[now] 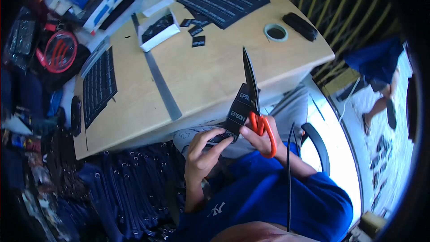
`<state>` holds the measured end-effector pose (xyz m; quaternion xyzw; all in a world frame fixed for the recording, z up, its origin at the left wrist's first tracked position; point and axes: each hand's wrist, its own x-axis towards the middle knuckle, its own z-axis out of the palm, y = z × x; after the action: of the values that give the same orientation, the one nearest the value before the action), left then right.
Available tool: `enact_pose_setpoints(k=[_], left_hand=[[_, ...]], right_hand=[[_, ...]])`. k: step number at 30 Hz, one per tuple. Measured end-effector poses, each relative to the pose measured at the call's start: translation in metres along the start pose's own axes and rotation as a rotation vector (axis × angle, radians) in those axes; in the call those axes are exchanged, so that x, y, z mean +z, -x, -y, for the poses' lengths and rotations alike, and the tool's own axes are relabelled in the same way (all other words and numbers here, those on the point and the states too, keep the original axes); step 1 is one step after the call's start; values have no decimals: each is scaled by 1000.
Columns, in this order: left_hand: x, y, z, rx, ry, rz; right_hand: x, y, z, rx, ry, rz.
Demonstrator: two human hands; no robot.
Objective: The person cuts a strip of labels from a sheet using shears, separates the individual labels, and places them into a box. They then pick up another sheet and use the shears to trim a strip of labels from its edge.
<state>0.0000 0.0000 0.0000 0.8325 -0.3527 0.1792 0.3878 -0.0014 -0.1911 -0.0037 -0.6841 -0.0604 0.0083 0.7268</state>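
Observation:
My left hand (201,156) pinches the lower end of a black strip of printed labels (237,115), which carries white EPSON lettering. In my right hand (264,136) is a pair of scissors (263,131) with orange handles, its long dark blades pointing up and away from me. The strip slants upward close along the left side of the blades. Both hands are in front of the near edge of the table (215,69), above my lap. Several small cut labels (198,41) lie on the tabletop beyond them.
A white box (159,35) of black pieces stands on the table near label sheets (224,2), tape (275,32) and a black pouch (300,26). Another label sheet (99,87) lies left, beside a metal strip (162,87). Dark straps (130,188) hang at lower left. A person (380,76) is at right.

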Motion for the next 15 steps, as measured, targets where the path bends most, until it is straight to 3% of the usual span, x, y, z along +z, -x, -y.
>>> enact_pose_setpoints(k=[11, 13, 15], left_hand=[[-2, 13, 18, -63, 181, 42], [4, 9, 21, -216, 530, -151], [4, -1, 20, -275, 612, -145]], right_hand=[[11, -8, -5, 151, -18, -85], [9, -8, -6, 101, 54, -57], [10, -9, -6, 85, 53, -30]])
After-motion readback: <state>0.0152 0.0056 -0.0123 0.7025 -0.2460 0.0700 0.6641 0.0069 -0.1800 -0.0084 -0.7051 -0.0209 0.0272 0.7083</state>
